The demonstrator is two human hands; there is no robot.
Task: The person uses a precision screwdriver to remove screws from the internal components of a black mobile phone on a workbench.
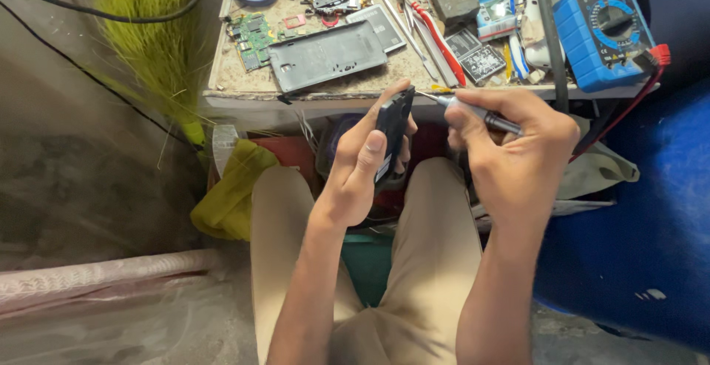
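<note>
1. Over the lap, just below the workbench edge, the left hand is closed round a small dark phone, held edge-on by its sides.
2. Right hand pinches a thin screwdriver, tip touching the phone's top.
3. It looks light, rigid and probably fragile; the side edges seem the safest hold.

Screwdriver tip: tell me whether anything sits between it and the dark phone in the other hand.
Nothing visible does. The right hand holds the screwdriver with its tip right at the upper edge of the dark phone, which the left hand grips upright. The left fingers wrap the phone's side, clear of the tip.
</note>
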